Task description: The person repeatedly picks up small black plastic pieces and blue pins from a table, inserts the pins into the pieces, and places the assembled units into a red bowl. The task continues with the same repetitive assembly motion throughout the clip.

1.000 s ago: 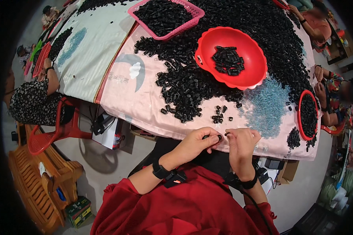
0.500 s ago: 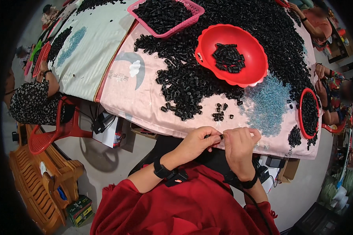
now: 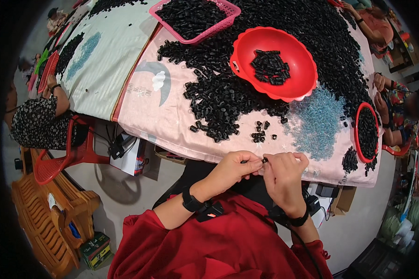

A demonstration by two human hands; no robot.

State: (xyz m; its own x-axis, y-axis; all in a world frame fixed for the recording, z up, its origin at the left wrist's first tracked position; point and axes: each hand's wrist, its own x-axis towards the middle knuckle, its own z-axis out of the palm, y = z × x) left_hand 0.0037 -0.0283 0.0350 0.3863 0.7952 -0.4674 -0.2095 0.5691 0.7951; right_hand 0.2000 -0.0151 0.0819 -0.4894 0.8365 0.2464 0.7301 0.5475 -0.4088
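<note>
Right over the near edge of the counter (image 3: 181, 132), two hands meet tip to tip! The left hand (image 3: 233, 171) is pinched narrow, thumb to forefinger, with a black piece (image 3: 244, 162) gripped between. Close against it, the right hand (image 3: 285, 176), fingers curled in around a small dark bit (image 3: 265, 160); whether it grips that or merely touches it, I cannot tell, nor whether bit and piece are one.

Good form here, I'd judge: left as the steady vice, right doing the fine work, tips square to each other, the meeting point in plain sight. Better a touch farther in, too, so any slip lands on the counter.

Now outward! A little scatter of black pieces (image 3: 258, 136) lies just in from that near edge, and up to its left, a big black heap (image 3: 214, 109). Over to the right, a glittering spread of pale blue bits (image 3: 319, 130). Farther in, the red scalloped bowl (image 3: 288, 44) with a cluster of black inside; beyond it to the left, a well-filled pink basket (image 3: 216, 30). And by the right edge, a red-rimmed basket (image 3: 356, 131), a co-worker (image 3: 398, 95) past it!
</note>
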